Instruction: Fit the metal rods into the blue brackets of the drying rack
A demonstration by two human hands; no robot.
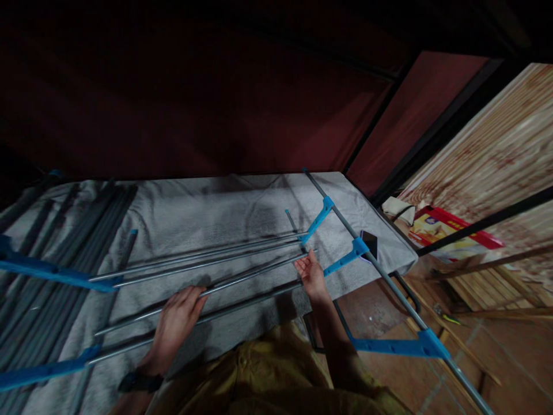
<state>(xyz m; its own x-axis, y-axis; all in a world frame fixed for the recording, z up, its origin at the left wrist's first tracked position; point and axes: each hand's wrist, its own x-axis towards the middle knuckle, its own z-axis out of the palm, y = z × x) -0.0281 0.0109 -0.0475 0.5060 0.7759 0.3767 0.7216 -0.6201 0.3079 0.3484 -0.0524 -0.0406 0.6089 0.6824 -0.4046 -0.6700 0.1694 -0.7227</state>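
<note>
Head view: a metal tube (250,275) runs slantwise above the grey cloth-covered counter (207,202), carried by both hands. The left hand (184,314) lies over it, back upward, fingers clamped around the tube, which emerges on both sides; its left end sits near a lower blue bracket (47,372). The right hand (311,274) comes from below, fingers and thumb closed on the tube close to its other end, whose tip pokes slightly past the thumb, apart from the nearest right-hand blue bracket (358,248). Two tubes (207,253) run beyond the held one, and a lower tube (250,301) crosses on the wearer's side, passing beneath the left hand or wrist.
</note>
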